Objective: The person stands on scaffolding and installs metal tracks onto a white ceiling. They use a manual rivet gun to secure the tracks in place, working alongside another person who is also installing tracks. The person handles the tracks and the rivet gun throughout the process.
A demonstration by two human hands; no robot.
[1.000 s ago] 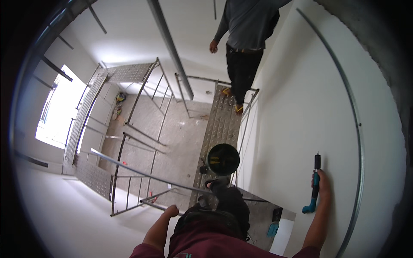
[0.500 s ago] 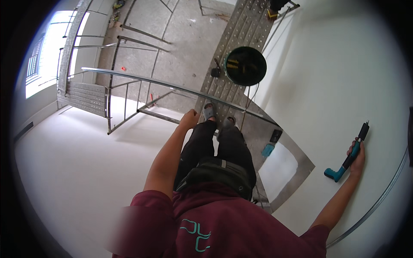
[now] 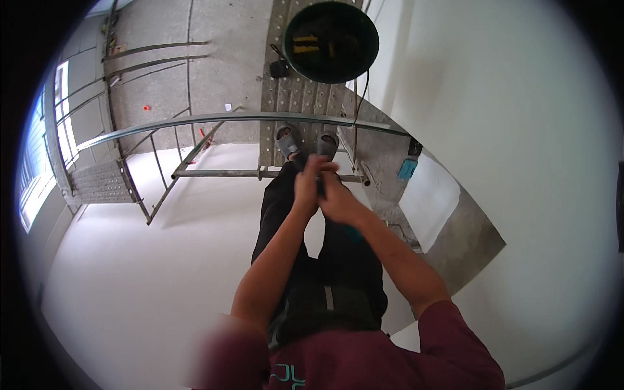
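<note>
In the middle of the frame the left hand (image 3: 307, 185) and the right hand (image 3: 337, 200) are pressed together in front of the body. Both are closed around a dark narrow tool (image 3: 320, 187), and only a small part of it shows between the fingers, so I cannot tell what kind of tool it is.

The person stands high on a perforated metal platform (image 3: 286, 97), with the feet in grey sandals (image 3: 288, 140) just above the hands in the picture. A thin metal rail (image 3: 227, 119) crosses the frame from the left to the upper right, and a round green bucket (image 3: 331, 40) stands on the platform at the top. The white wall (image 3: 520, 162) fills the right side.

I think the main danger is balance: neither hand holds the rail, and open sandals can slip on metal. If the grip loosens, the tool may fall down to the concrete floor (image 3: 221, 58).
</note>
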